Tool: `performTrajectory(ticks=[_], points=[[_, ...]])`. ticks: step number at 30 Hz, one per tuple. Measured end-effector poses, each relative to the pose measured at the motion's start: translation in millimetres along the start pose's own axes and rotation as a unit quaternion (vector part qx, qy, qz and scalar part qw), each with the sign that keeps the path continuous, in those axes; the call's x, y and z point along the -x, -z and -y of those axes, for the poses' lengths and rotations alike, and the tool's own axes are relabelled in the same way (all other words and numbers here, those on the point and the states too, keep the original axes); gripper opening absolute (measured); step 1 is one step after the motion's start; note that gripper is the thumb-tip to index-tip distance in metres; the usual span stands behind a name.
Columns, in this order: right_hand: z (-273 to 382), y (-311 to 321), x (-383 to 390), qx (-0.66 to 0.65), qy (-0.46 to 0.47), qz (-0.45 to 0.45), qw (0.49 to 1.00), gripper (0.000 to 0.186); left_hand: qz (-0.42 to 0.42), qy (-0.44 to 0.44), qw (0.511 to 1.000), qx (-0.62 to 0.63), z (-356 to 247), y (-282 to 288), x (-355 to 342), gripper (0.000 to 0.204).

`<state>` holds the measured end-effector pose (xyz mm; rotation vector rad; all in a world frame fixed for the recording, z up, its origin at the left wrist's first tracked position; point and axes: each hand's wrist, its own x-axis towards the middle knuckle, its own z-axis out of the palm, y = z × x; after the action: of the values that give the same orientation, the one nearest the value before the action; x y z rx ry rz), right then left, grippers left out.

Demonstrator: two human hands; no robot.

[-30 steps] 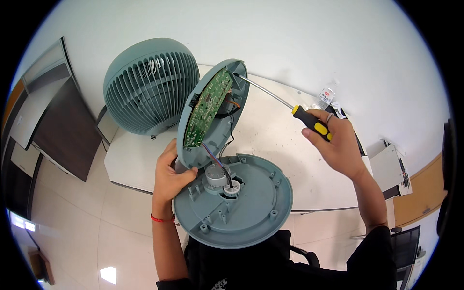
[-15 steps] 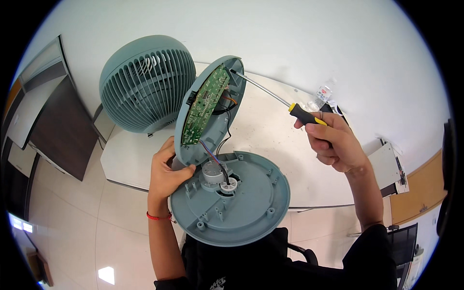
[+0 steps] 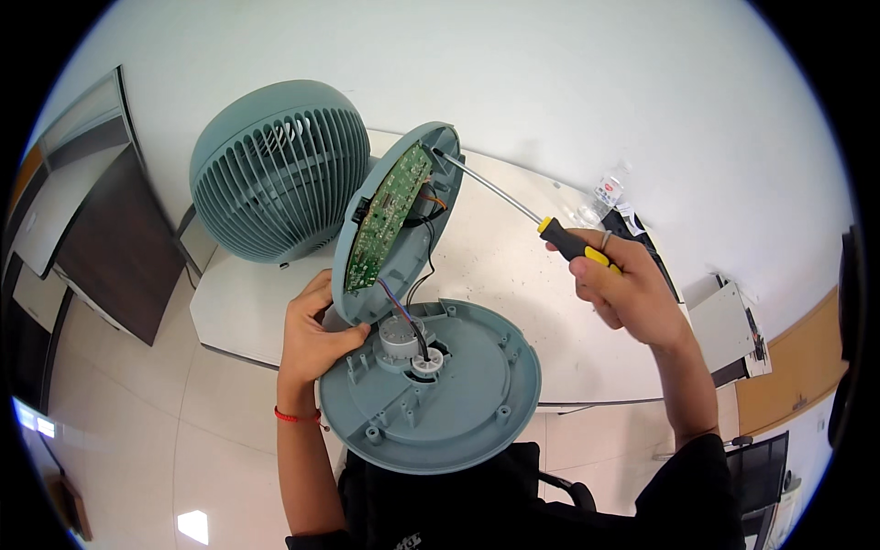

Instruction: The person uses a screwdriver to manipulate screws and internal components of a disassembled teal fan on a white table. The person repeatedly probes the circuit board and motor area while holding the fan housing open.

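Note:
My right hand (image 3: pixel 623 293) grips a yellow-and-black screwdriver (image 3: pixel 576 247), its tip at the upper inner corner of the tilted grey-green housing (image 3: pixel 367 293), beside a green circuit board (image 3: pixel 390 211). My left hand (image 3: pixel 312 339) holds that housing at its lower edge, thumb pressed against it. Below it lies the round base plate (image 3: pixel 467 394), with a silver motor (image 3: pixel 397 339), a white wheel (image 3: pixel 433 367) and bosses. Coloured and black wires (image 3: pixel 426 266) run between the two parts.
A grey-green fan head (image 3: pixel 275 174) stands on the white table (image 3: pixel 238 302) at the back left. A plastic bottle (image 3: pixel 607 192) is by the wall at the back right. A dark cabinet (image 3: pixel 115 238) is at the left, a black chair (image 3: pixel 756 467) at the lower right.
My right hand has changed its grip, turning the screwdriver handle, while the tip stays at the same corner. My left hand keeps its hold. The view has shifted slightly.

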<state>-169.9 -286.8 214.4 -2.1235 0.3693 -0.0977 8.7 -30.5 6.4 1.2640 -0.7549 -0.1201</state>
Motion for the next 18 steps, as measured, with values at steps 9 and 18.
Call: performTrajectory(ticks=[9,18], points=[[-12.9,2.1,-2.5,0.101,0.074,-0.017,0.992,0.050,-0.008,0.007,1.000,-0.001,-3.6,0.8,-0.8,0.043],[-33.1,17.2,-22.7,-0.444,0.022,0.231,0.865,0.052,-0.009,0.015,1.000,0.006,1.3,0.9,0.2,0.044]])
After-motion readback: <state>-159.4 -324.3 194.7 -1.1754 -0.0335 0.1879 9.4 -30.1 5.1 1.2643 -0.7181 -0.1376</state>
